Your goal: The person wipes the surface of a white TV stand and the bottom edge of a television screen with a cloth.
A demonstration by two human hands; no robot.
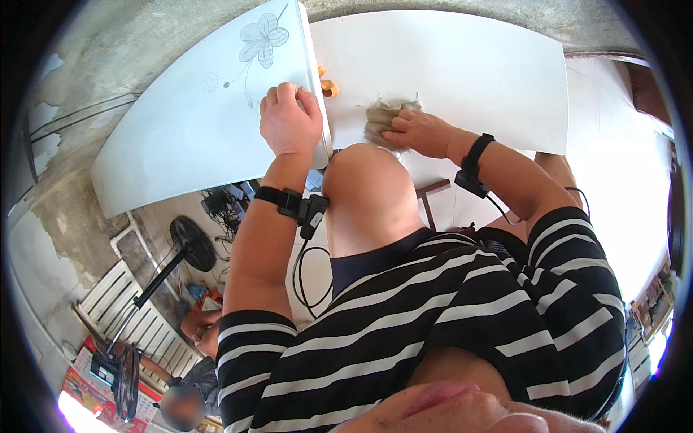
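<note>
My right hand [414, 130] presses on a crumpled grey-brown cloth [383, 120] lying on a plain white tabletop [476, 70], close to its near edge. My left hand [291, 119], fingers curled, rests at the raised edge of a pale blue-white panel [178, 130] with a grey flower print; whether it grips that edge I cannot tell. Between the hands, a small orange-yellow item [329, 88] lies on the white tabletop beside the panel's edge. Both my wrists wear black straps with small devices and cables.
My bare knee [371, 184] is raised against the tabletop's near edge. Black cables and adapters [224, 203] lie below the panel on the left. Farther left stand a black fan [192, 243] and a slatted bench [141, 319], with another person near it. A stained wall runs behind.
</note>
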